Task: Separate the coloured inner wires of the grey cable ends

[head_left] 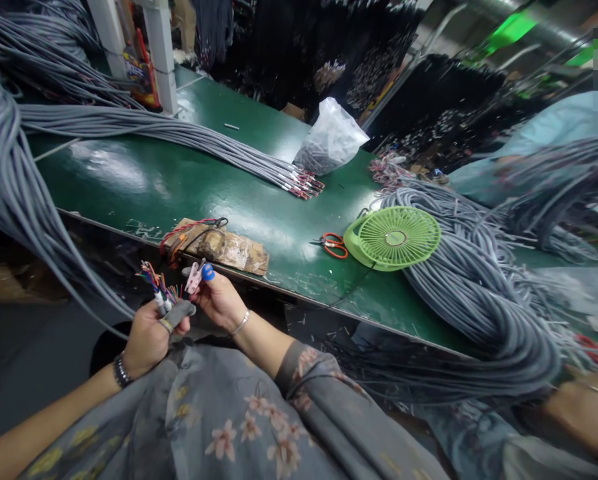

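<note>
In front of the green table (143, 180), the left hand (146, 340) is gripping a gray cable (179, 312) by its end, long axis pointing up and away. Its colored wires (153, 277) are fanning just left of a small clip (193, 277), which the right hand (219, 300) is pinching.

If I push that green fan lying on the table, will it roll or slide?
Likely slides, not rolls: the green fan lies flat, grille up, on the glossy green table. It looks like light plastic. The gray cable bundle beside it may block it.
</note>
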The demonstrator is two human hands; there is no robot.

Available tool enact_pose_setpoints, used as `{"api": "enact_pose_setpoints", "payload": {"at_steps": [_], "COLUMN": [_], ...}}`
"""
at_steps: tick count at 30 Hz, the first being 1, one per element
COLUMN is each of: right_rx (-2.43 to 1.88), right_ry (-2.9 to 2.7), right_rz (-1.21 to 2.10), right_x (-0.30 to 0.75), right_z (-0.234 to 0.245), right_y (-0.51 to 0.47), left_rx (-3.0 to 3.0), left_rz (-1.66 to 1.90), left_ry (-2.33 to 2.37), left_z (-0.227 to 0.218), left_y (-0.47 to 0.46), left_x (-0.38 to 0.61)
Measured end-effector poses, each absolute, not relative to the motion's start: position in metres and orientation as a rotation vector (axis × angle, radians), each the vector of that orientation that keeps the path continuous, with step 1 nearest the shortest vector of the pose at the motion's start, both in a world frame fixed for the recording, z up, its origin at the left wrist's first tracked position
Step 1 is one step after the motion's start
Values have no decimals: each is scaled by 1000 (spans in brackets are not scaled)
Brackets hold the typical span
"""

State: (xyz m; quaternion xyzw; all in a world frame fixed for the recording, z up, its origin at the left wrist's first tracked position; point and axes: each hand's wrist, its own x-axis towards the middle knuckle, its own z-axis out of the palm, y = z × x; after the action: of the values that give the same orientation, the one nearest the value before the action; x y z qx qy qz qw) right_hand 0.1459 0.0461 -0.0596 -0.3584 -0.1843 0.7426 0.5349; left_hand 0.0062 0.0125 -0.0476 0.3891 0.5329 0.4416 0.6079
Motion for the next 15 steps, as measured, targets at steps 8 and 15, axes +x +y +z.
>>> {"api": "enact_pose_setpoints", "payload": {"at_steps": [8, 15], "right_rx": [-863, -883], "right_ry": [-431, -427], "right_rz": [1747, 1707], "right_x": [145, 145], "right_z": [-61, -61], "right_y": [46, 46], "left_rx": [935, 1075], "left_rz": [1049, 1125], "left_ry": [1232, 1245], "left_z": [-43, -41], "left_y": [11, 8], "left_x": [6, 4]}}
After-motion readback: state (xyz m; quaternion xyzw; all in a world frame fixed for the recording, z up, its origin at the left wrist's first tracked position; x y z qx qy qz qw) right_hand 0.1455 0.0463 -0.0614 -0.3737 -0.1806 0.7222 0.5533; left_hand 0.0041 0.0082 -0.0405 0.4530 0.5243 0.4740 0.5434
